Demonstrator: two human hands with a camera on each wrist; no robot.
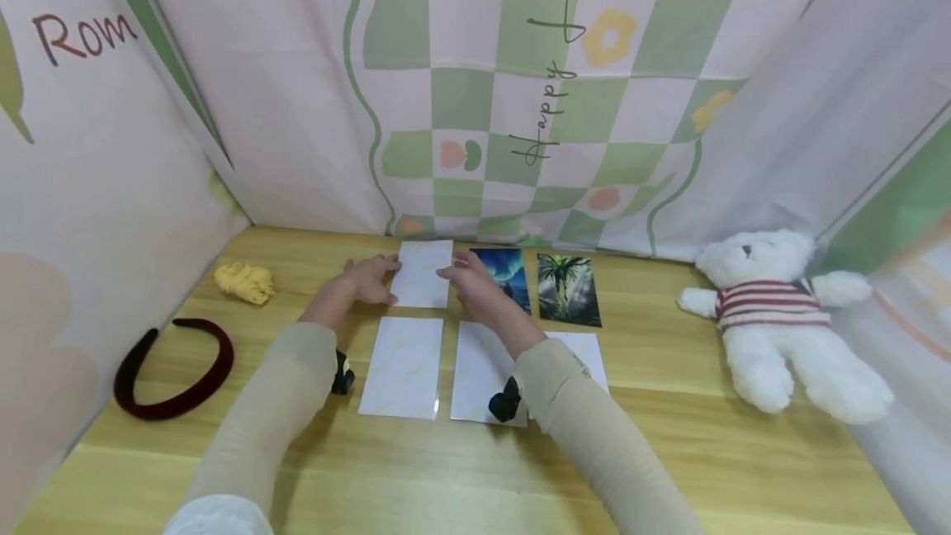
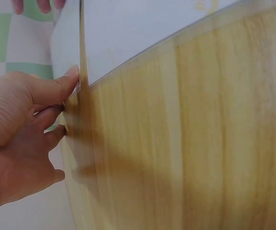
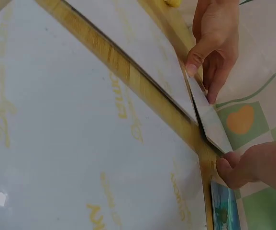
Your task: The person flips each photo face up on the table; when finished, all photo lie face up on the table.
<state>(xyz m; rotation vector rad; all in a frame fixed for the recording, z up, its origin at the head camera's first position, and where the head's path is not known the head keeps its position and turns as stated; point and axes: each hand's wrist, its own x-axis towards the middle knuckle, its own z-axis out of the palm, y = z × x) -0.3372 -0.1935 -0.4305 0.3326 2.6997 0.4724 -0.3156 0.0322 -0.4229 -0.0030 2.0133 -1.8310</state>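
A white-backed photo card (image 1: 423, 275) lies at the back left of a group of cards, its picture side out of sight. My left hand (image 1: 371, 277) pinches its left edge, thumb on the white face, as the left wrist view shows. My right hand (image 1: 479, 291) pinches the opposite edge near a corner. In the right wrist view the card (image 3: 212, 124) looks tilted, with a dark gap under its near edge. To the right lie two picture-up cards, a blue night-sky one (image 1: 513, 271) and a dark green plant one (image 1: 568, 291); my right hand partly covers the blue one.
In front lie three white-backed cards: a left one (image 1: 401, 368), a middle one (image 1: 471, 370) and a right one (image 1: 587, 349), the last two partly behind my right forearm. Yellow yarn (image 1: 245, 282) and a dark red headband (image 1: 159, 409) sit left; a white teddy bear (image 1: 773, 345) right.
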